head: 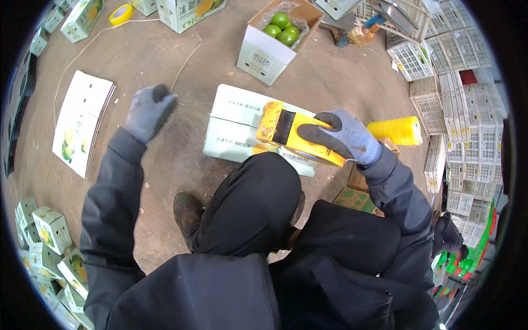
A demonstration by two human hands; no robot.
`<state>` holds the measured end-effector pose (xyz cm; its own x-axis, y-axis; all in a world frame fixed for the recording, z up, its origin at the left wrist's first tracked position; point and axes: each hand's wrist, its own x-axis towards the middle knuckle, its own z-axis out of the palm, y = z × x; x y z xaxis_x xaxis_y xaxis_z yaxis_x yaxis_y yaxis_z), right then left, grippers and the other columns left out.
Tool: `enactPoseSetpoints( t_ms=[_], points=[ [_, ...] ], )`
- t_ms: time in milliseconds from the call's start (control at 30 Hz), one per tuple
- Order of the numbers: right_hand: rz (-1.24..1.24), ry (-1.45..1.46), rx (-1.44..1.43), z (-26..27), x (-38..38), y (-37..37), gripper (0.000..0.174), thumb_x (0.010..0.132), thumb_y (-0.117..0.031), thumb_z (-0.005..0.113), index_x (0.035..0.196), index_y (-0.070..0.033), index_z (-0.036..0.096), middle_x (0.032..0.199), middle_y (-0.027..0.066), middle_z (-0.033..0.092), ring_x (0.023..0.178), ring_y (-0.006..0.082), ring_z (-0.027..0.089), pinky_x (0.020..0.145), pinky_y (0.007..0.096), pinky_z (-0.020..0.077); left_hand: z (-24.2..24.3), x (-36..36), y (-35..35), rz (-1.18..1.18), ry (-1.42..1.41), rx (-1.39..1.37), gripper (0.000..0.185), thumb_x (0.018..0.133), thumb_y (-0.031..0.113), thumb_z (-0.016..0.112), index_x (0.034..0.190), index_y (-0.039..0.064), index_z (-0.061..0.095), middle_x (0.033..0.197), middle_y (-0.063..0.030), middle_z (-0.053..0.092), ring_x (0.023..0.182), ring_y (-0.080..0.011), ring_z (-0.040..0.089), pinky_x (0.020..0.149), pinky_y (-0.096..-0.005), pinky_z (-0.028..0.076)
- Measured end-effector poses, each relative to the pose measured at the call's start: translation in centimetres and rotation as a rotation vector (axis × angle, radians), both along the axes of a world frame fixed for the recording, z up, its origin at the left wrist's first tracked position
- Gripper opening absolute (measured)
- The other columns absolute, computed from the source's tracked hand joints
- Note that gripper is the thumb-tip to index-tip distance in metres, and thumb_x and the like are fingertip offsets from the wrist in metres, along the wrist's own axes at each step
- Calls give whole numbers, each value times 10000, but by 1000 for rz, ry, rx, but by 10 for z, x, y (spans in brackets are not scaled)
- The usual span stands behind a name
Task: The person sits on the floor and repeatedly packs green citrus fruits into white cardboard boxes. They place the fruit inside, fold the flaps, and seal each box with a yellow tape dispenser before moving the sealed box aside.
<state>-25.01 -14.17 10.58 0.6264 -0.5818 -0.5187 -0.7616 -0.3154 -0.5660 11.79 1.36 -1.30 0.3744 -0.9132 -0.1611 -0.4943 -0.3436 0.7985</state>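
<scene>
My left hand (152, 111), in a grey-blue glove with dark fingers, is raised with its fingers curled. A thin pale string (186, 58) meets it at the thumb in the picture; whether the fingers hold it is hidden. My gloved right hand (344, 134) grips a worn yellow tape dispenser (284, 128) with a black band. Beneath the dispenser lies a pale green printed carton (229, 134), closed, with a seam along its top. My bent knee covers part of the carton's near edge.
An open carton (264, 62) of green fruit stands ahead. Flattened cartons (84, 119) lie left. One yellow tape roll (121, 15) lies farther off; several stacked yellow rolls (394, 130) sit right. Plastic crates (470, 136) line the right side, where another person (449, 235) is. Printed cartons (51, 231) crowd lower left.
</scene>
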Motion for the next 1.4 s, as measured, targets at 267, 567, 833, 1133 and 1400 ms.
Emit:
enactPoseSetpoints(
  t_ms=[267,567,833,1133,1400],
  points=[
    [340,118,-187,-13,51,-9,734,942,-651,635,819,69,704,596,223,550,542,317,573,567,431,434,-188,-50,-13,-171,-249,162,360,986,371,553,1053,43,686,1015,-239,716,1003,-426,685,883,-500,530],
    [350,308,-273,-25,46,-8,805,931,-697,601,780,89,681,687,284,574,631,385,608,604,488,431,-148,-85,-23,361,-191,231,479,1041,354,539,1299,-48,571,1284,-298,637,1212,-437,619,1027,-493,487],
    [420,32,-248,-23,-3,-25,742,939,-654,618,960,84,701,839,317,621,779,444,614,709,507,475,-13,-123,-86,-398,-617,-100,384,929,371,673,1172,77,712,1114,-129,714,1079,-337,643,936,-440,510],
    [-225,82,254,-86,-202,-53,545,902,-499,732,1049,25,715,893,184,706,837,259,686,744,367,515,-18,-126,-92,-427,-559,-94,478,875,487,749,1094,64,708,998,-129,682,1009,-343,625,874,-453,487],
    [-165,28,309,-226,-204,-54,607,881,-522,760,1234,-30,723,1061,170,758,999,256,712,904,363,519,-17,-129,-93,-422,-545,-127,515,867,482,770,1111,34,705,968,-137,666,936,-350,616,838,-439,489]
  ],
)
